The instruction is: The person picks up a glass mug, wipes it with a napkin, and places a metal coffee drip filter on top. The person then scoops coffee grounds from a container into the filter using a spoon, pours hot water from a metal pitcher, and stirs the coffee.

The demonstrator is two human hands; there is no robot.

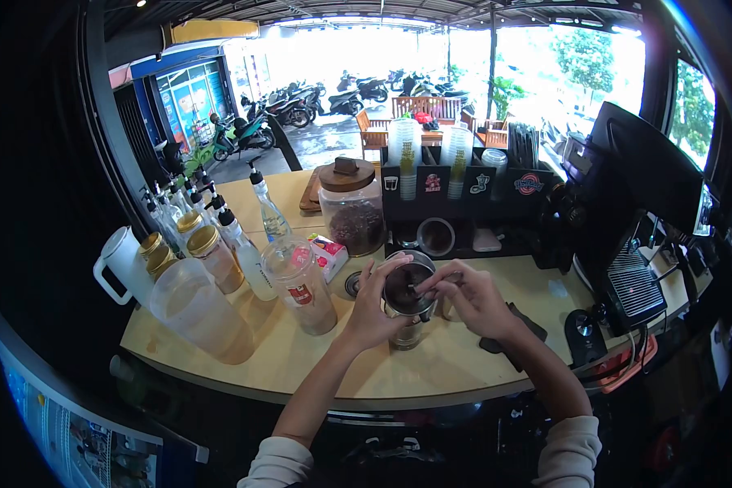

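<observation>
My left hand (372,302) is wrapped round the side of a round metal cup (405,307) with a dark inside, which sits over or in front of a clear glass (406,335) on the counter. My right hand (472,299) is closed in a pinch at the cup's mouth. Between its fingers is a thin utensil (412,289) whose tip reaches into the cup; the kind is too small to make out. A small round metal piece (353,284) lies just left of my left hand. Beside my right wrist rests a dark cloth (512,335).
Left on the counter (366,374) stand a plastic pitcher (199,309), a clear lidded tumbler (301,285), pump bottles (240,252) and gold-lidded jars (215,256). Behind are a wooden-lidded jar (351,215) and a black cup organiser (464,191). A monitor (647,175) and a drip tray (638,285) stand right.
</observation>
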